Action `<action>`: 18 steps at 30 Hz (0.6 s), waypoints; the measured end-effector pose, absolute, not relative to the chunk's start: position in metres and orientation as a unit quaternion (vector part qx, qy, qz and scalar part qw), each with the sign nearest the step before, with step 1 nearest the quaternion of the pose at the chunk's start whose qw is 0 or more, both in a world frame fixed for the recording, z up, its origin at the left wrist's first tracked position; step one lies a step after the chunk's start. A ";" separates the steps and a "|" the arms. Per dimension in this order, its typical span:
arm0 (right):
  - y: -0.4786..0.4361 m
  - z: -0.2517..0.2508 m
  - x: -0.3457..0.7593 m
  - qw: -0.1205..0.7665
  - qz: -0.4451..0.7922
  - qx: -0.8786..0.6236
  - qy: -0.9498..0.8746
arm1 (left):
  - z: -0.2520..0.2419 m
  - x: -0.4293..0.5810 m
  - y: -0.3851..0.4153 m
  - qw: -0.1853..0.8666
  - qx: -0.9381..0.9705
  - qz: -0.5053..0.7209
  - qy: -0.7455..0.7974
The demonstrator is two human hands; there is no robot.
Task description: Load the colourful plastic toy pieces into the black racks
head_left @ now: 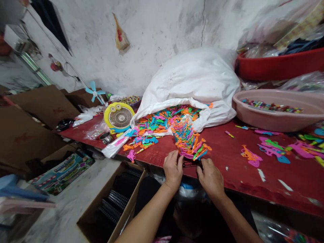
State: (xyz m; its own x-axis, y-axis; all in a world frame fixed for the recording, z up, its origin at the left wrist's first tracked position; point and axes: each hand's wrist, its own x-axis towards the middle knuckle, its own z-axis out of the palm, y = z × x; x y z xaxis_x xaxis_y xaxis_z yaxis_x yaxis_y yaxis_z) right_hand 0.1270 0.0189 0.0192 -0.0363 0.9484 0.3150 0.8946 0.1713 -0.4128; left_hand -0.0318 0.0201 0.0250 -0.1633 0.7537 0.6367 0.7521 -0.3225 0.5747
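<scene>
Toys — just beyond both hands

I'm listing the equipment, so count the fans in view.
2: the yellow fan, on the red table left of the white sack, and the blue-bladed fan, farther back and left. Others may be hidden.

The pink basin and red tub ran off the right edge, the open carton off the bottom. At the centre, colourful toys hid part of a black piece, and the grip of the left hand and right hand could not be told. Lettering on the printed box, lower left, was too blurred to read.
</scene>
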 end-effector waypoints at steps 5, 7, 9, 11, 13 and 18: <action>0.038 0.021 0.134 0.285 0.118 -0.649 -0.695 | 0.044 -0.021 0.022 -0.007 0.616 0.559 0.555; 0.043 0.020 0.136 0.277 0.126 -0.655 -0.692 | 0.048 -0.015 0.025 -0.006 0.610 0.560 0.561; 0.045 0.018 0.137 0.277 0.138 -0.653 -0.691 | 0.048 -0.011 0.028 0.002 0.599 0.557 0.576; 0.045 0.015 0.137 0.288 0.148 -0.644 -0.693 | 0.046 -0.008 0.030 0.004 0.594 0.550 0.587; 0.045 0.013 0.137 0.300 0.153 -0.634 -0.696 | 0.043 -0.008 0.030 0.004 0.597 0.544 0.590; 0.047 0.013 0.144 0.349 0.177 -0.628 -0.673 | 0.042 -0.015 0.023 0.037 0.619 0.549 0.561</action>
